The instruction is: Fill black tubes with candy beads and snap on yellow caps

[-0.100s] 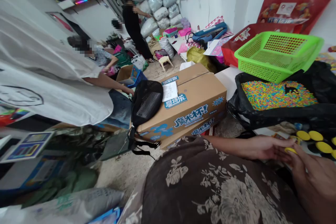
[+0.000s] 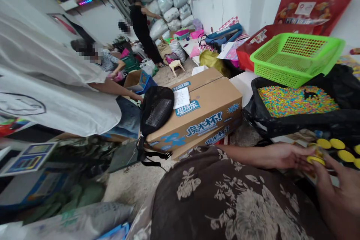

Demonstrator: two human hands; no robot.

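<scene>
Left hand (image 2: 289,155) and right hand (image 2: 340,187) both pinch a small yellow cap (image 2: 315,160); grip closed on it from either side. Cap held near the visible corner of the desk (image 2: 282,141), just beside similar yellow discs (image 2: 337,143); clearance above desk: cannot tell. Risk (judgement): uneven finger pressure could flip the cap among the discs; bumping the black bag (image 2: 284,128) could spill its beads (image 2: 292,101).
</scene>
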